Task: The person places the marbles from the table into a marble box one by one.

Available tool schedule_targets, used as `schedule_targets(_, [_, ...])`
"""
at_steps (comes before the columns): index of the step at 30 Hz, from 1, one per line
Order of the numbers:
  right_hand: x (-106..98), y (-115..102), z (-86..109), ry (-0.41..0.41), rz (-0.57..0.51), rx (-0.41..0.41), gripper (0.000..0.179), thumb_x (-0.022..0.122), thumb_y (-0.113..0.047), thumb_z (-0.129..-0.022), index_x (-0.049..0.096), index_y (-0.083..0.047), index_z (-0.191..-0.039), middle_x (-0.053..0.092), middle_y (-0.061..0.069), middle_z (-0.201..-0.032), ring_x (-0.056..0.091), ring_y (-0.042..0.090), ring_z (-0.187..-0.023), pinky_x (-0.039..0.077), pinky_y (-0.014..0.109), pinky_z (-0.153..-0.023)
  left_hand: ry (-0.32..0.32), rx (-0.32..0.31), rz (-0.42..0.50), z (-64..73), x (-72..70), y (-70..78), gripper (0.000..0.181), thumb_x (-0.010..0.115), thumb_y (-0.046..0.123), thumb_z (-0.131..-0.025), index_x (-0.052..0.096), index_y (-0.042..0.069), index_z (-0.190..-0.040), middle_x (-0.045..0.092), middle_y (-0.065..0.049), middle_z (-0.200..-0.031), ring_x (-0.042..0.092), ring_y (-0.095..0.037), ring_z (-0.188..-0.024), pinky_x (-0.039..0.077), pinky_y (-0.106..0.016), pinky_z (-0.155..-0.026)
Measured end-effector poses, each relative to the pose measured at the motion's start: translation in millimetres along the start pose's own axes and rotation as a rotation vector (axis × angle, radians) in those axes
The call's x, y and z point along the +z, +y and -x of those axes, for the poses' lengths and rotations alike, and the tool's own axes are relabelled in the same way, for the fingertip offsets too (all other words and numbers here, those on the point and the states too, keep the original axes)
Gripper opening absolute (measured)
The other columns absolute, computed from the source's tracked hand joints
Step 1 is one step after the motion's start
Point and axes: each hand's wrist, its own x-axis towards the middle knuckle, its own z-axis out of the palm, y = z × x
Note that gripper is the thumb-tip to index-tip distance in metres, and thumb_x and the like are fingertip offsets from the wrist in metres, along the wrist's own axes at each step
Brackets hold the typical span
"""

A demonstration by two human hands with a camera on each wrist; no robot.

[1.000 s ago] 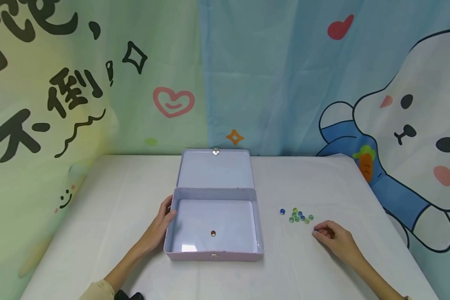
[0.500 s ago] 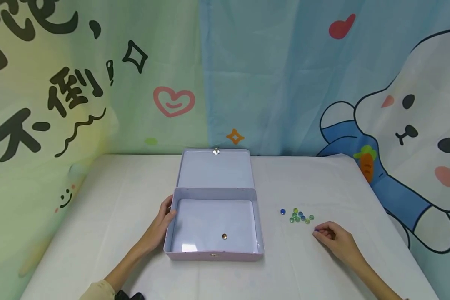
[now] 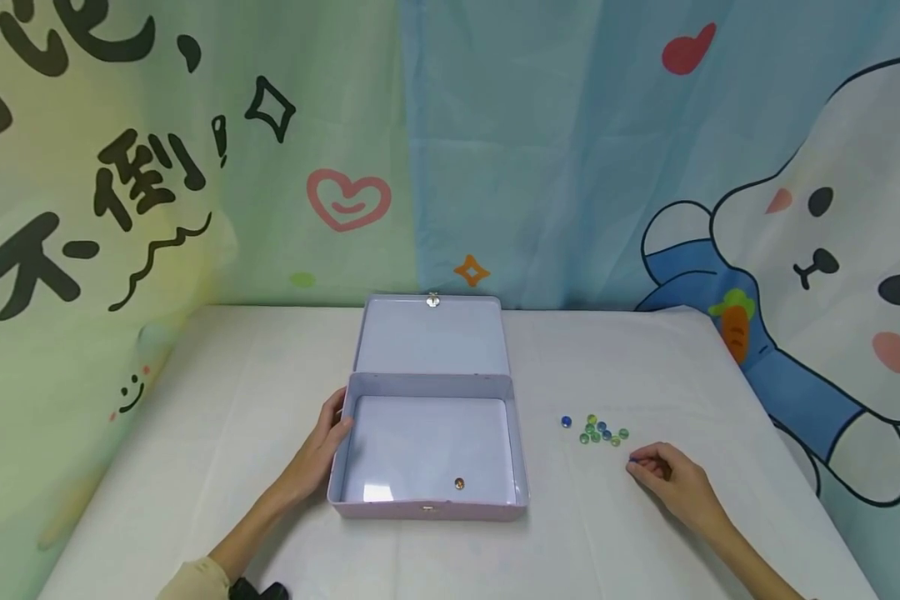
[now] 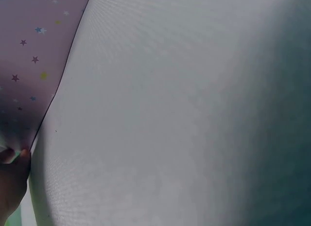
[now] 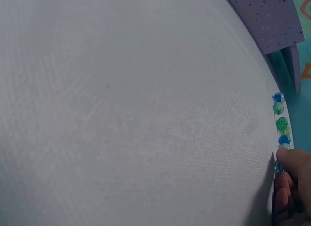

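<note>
A shallow lilac tin box [image 3: 427, 508] with its hinged lid [image 3: 431, 333] raised stands mid-table. Inside it, an amber marble [image 3: 459, 483] sits toward the near right. My left hand [image 3: 317, 450] grips the box's left side, thumb by the rim; the left wrist view shows the box's star-patterned outer wall [image 4: 43, 56]. At the right, my right hand [image 3: 667, 475] pinches a blue marble [image 5: 278, 166] between thumb and fingers, low over the table. Just beyond it lies a loose group of several green, yellow-green and blue marbles [image 3: 596, 437], with one blue marble [image 3: 566, 422] set apart.
White cloth covers the table [image 3: 570, 533], which meets a printed curtain [image 3: 525, 150] at the back. A metal clasp [image 3: 432, 300] sits on the lid's top edge. A dark object [image 3: 258, 590] shows near the left sleeve [image 3: 198, 579].
The amber marble has rolled right and slightly nearer inside the box. Both hands stay nearly where they were, the right still pinching the blue marble. The head view has shifted very slightly.
</note>
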Motion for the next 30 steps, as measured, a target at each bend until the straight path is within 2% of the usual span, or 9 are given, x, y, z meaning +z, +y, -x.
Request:
schedule_targets(5, [5.7, 2.5, 3.2, 0.017, 0.021, 0.004, 0.020, 0.070, -0.020, -0.089, 0.066, -0.006, -0.103, 0.063, 0.001, -0.085, 0.049, -0.003, -0.070, 0.046, 0.016, -0.062, -0.003, 0.002, -0.004, 0.1, -0.9, -0.8, 0.054, 0.031, 0.034, -0.105, 0.013, 0.020, -0.154, 0.019, -0.016, -0.160, 0.022, -0.044, -0.146, 0.025, -0.065, -0.111])
schedule_targets(13, [9.4, 4.3, 4.2, 0.089, 0.062, -0.060, 0.016, 0.072, -0.012, -0.086, 0.066, -0.008, -0.100, 0.061, -0.001, -0.085, 0.048, -0.005, -0.071, 0.046, 0.015, -0.063, -0.006, 0.002, 0.002, 0.3, -1.6, -1.2, 0.055, 0.031, 0.035, -0.105, 0.011, 0.020, -0.154, 0.017, -0.016, -0.161, 0.021, -0.044, -0.146, 0.025, -0.066, -0.111])
schedule_targets(17, [8.0, 1.3, 2.6, 0.108, 0.060, -0.058, 0.016, 0.071, -0.014, -0.087, 0.066, -0.009, -0.101, 0.063, 0.000, -0.086, 0.049, -0.006, -0.072, 0.046, 0.014, -0.064, -0.004, 0.010, 0.013, 0.1, -1.1, -2.5, 0.053, 0.031, 0.034, -0.105, 0.012, 0.022, -0.154, 0.017, -0.015, -0.161, 0.021, -0.044, -0.146, 0.026, -0.066, -0.110])
schedule_targets(24, [3.6, -13.2, 2.1, 0.085, -0.026, -0.019, 0.020, 0.068, -0.024, -0.091, 0.068, -0.009, -0.104, 0.068, 0.003, -0.092, 0.053, -0.007, -0.075, 0.048, 0.012, -0.067, 0.004, 0.020, 0.006, 0.6, 0.6, -5.0, 0.053, 0.030, 0.032, -0.105, 0.013, 0.021, -0.154, 0.018, -0.016, -0.160, 0.022, -0.046, -0.145, 0.027, -0.066, -0.109])
schedule_targets(30, [-4.0, -37.2, 3.2, 0.046, -0.165, -0.072, 0.019, 0.068, -0.020, -0.091, 0.068, -0.007, -0.105, 0.070, 0.007, -0.097, 0.058, -0.009, -0.079, 0.051, 0.012, -0.069, 0.007, 0.015, -0.001, 0.0, 1.0, -3.5, 0.053, 0.030, 0.033, -0.105, 0.013, 0.021, -0.154, 0.019, -0.016, -0.160, 0.023, -0.045, -0.145, 0.027, -0.066, -0.110])
